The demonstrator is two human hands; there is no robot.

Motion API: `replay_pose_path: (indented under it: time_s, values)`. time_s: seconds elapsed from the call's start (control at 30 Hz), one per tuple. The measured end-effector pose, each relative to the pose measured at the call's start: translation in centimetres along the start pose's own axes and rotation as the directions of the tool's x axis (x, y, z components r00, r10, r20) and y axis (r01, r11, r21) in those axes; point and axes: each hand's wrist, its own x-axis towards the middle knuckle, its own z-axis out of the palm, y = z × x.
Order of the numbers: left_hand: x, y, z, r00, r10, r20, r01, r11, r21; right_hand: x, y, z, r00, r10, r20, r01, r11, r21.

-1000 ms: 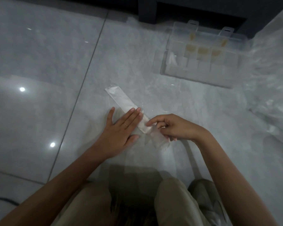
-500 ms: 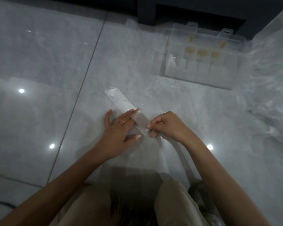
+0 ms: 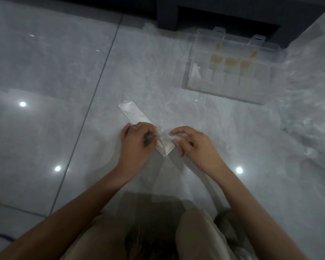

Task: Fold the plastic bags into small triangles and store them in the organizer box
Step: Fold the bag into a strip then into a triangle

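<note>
- Location: the bag strip (image 3: 133,114) lies diagonally on the floor (image 3: 64,72), in front of the person's knees. Its near end sits between the two hands, and its far end points toward the upper left.
- Left grip (image 3: 137,143): the fingers are curled down onto the strip near its near end, grasping it.
- Right grip (image 3: 194,145): the fingers are curled just beside the folded near end. The film there is transparent, so it cannot be told whether they hold it.
- Storage: the organizer box (image 3: 221,93) stands open, well apart to the upper right. Several yellowish folded triangles (image 3: 231,61) are in its compartments.
- Risk 1: the slick film may spring open if either grip lifts before the crease is pressed flat.
- Risk 2: a skewed first corner would probably carry through every later fold, giving a loose triangle that unravels in its compartment.
- Risk 3: the strip may slide on the glossy tile under sideways pressure and lose alignment.
- Risk 4: the loose bags (image 3: 308,91) on the right lie near enough to be dragged along by a sweeping arm.
- Change from the earlier frame: the left grip then lay flat with straight fingers on the strip, and it is now curled.
- Change from the earlier frame: the right grip has shifted slightly outward from the end. The box and the strip's far end are unmoved.
</note>
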Motion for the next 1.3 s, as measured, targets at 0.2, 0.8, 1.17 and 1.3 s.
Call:
replay_pose_path:
  time_s: [0.2, 0.8, 1.17, 1.3]
  values:
    - [0.4, 0.0, -0.2, 0.998, 0.062, 0.009, -0.062, 0.998, -0.011, -3.2, 2.7, 0.9, 0.861, -0.509, 0.013, 0.446, 0.74, -0.503]
    - [0.8, 0.2, -0.2, 1.0, 0.029, -0.013, -0.027, 0.99, 0.142, -4.1, 3.3, 4.0, 0.911, -0.398, 0.11, 0.354, 0.618, -0.702]
    - [-0.2, 1.4, -0.6, 0.99, 0.139, -0.02, -0.135, 0.982, 0.132, -4.2, 3.4, 4.4, 0.92, -0.372, 0.127, 0.326, 0.54, -0.776]
    - [-2.2, 0.3, -0.5, 0.824, 0.435, 0.363, -0.542, 0.792, 0.282, -4.1, 3.4, 4.6, 0.91, -0.4, 0.109, 0.331, 0.541, -0.773]
